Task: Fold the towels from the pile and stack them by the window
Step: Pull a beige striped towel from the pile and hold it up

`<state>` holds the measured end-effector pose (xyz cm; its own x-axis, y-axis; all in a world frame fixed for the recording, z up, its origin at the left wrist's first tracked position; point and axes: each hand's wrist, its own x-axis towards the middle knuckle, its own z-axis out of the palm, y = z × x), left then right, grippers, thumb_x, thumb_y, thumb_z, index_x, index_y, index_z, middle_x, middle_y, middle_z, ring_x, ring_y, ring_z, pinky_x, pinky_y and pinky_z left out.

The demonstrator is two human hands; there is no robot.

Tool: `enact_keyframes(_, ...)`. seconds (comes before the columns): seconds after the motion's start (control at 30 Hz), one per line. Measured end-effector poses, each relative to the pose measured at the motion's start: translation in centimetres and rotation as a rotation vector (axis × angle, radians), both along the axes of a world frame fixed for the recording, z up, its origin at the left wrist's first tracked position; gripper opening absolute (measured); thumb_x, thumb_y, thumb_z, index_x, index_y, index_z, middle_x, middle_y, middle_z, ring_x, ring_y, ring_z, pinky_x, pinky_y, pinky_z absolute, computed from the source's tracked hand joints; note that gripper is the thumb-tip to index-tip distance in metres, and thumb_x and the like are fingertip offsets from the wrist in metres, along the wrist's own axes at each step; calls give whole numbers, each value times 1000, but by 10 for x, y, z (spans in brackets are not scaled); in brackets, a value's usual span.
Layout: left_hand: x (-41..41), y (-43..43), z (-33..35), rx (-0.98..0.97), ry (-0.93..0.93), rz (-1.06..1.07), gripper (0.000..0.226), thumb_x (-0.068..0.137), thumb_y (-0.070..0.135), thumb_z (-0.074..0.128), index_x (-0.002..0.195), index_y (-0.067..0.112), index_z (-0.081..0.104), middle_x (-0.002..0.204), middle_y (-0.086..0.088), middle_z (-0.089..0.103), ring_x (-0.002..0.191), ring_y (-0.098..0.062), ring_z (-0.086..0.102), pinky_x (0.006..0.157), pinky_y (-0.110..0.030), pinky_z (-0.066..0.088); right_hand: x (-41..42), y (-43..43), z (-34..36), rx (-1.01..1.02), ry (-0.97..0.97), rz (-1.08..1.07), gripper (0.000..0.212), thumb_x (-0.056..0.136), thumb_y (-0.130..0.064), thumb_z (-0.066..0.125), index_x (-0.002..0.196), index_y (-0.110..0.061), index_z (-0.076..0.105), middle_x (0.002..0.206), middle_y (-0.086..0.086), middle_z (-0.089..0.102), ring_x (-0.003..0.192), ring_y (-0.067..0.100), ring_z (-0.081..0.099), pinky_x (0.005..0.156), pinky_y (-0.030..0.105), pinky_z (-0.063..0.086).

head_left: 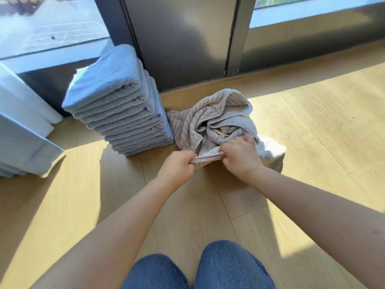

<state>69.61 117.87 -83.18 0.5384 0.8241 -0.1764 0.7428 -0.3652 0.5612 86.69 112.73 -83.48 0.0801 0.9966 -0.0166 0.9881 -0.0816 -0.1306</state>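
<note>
Left hand, fingers curled, pinching near hem of crumpled beige ribbed terry towel. Right hand just beside it, gripping same hem; short stretch of edge taut between fists. Rest of towel heaped just beyond hands, on light wooden plank floor. White cloth under heap, right of right hand. Tall stack of folded pale blue towels left of and beyond left hand, touching heap, against dark metal window frame. Window glass behind stack. Pale blue curtain far left. Blue denim knees nearest camera.
</note>
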Motion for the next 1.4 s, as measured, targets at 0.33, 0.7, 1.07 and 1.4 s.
enact_keyframes(0.33,-86,5,70,106,2,85,33,81,3,50,96,19,74,81,-5,71,58,-9,52,56,-23,39,23,-42,41,-77,-49,-251,29,81,0,45,105,-10,58,110,9,55,106,29,50,81,32,35)
enact_keyframes(0.7,-139,20,176,212,-316,413,22,86,-4,53,101,-1,68,78,-8,60,75,-19,53,66,-20,48,28,-40,155,239,645,-313,10,81,3,58,82,-2,67,77,12,61,72,21,53,58,24,39)
enact_keyframes(1.07,-178,24,241,-105,-789,429,5,82,4,61,79,8,61,59,3,69,59,-7,67,59,-15,56,45,-31,224,259,1348,-252,16,71,-21,72,81,-10,66,65,-4,69,69,15,63,71,26,50)
enact_keyframes(1.4,-183,29,225,-27,-786,457,13,84,3,61,77,12,66,66,2,69,61,-6,66,64,-18,58,33,-35,224,269,1452,-245,23,63,-25,66,81,-12,63,66,-5,68,72,14,60,76,31,45)
